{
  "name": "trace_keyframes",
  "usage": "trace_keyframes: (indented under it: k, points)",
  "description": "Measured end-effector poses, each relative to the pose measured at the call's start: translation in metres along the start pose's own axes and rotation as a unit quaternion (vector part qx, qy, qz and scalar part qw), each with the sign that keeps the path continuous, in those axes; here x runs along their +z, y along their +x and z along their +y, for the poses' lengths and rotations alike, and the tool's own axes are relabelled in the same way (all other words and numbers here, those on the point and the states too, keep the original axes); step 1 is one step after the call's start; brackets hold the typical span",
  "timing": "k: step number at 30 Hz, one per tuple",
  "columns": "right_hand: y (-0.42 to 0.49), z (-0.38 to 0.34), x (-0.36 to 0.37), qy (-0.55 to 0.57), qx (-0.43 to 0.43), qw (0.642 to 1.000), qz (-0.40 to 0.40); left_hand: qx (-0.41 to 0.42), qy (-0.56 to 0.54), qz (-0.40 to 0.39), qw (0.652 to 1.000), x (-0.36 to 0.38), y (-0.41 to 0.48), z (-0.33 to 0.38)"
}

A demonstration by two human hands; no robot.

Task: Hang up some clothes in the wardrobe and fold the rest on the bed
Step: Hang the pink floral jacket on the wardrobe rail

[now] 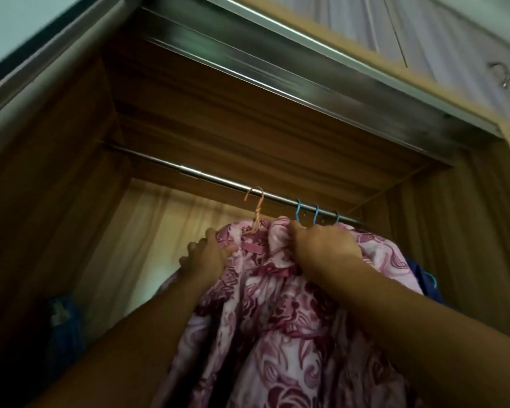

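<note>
Pink cloth with darker rose swirls makes up the garment (277,319), which hangs inside the wardrobe (71,142) on a thin orange hanger (255,207) hooked over the metal rail (165,167) at twelve o'clock from it. It looks plush and thick, so I judge it soft, limp and bulky rather than heavy, not slippery, and likely to sag or slide off so slight a hanger. The shoulders, close to the hanger's neck, seem the best places to take hold.

At ten o'clock on the garment the left hand (205,257) has its grip on the shoulder edge, thumb on the front. At one o'clock the right hand (321,245) has its grip bunched tightly on the cloth by the collar.

Further along the rail at one o'clock hang blue hangers (299,212). Dark blue cloth (421,275) shows at three o'clock, and a blurred blue bundle (62,319) at nine.
</note>
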State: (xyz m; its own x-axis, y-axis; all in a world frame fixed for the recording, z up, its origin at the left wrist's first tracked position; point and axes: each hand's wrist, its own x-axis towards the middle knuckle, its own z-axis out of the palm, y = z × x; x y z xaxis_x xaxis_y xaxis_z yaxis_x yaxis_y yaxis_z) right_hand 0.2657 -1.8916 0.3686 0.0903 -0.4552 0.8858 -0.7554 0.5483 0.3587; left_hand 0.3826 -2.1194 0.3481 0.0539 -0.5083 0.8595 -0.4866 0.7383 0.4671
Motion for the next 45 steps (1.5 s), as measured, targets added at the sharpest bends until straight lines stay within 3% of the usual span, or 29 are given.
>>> trace_keyframes:
  k: [8, 13, 17, 21, 27, 33, 37, 40, 45]
  points:
    - [0.052, 0.042, 0.000, -0.075, 0.057, 0.996, 0.006, -0.024, -0.111, -0.069, 0.991, 0.030, 0.026, 0.067]
    - [0.072, 0.049, 0.012, -0.091, 0.090, 0.991, -0.025, 0.032, -0.211, -0.138, 0.967, 0.046, 0.034, 0.079]
    - [0.076, 0.045, 0.021, -0.099, 0.109, 0.988, -0.043, 0.062, -0.191, -0.167, 0.965, 0.059, 0.031, 0.074]
    - [0.078, 0.034, 0.021, -0.086, 0.102, 0.988, -0.072, 0.051, -0.204, -0.148, 0.966, 0.065, 0.029, 0.070]
    - [0.074, 0.027, 0.047, -0.088, 0.058, 0.993, -0.049, 0.047, -0.182, -0.148, 0.971, 0.059, 0.017, 0.056]
    - [0.052, 0.026, 0.066, -0.140, 0.002, 0.989, 0.038, 0.061, -0.214, -0.129, 0.966, 0.064, -0.004, 0.033]
    - [0.037, 0.030, 0.077, -0.195, -0.085, 0.963, 0.165, 0.057, -0.234, -0.158, 0.958, 0.057, -0.017, 0.023]
    - [0.029, 0.031, 0.090, -0.160, -0.093, 0.962, 0.203, 0.012, -0.220, -0.183, 0.958, 0.061, -0.035, 0.008]
    - [0.000, 0.014, 0.117, -0.109, -0.053, 0.985, 0.121, -0.084, -0.036, -0.150, 0.984, 0.076, -0.070, -0.052]
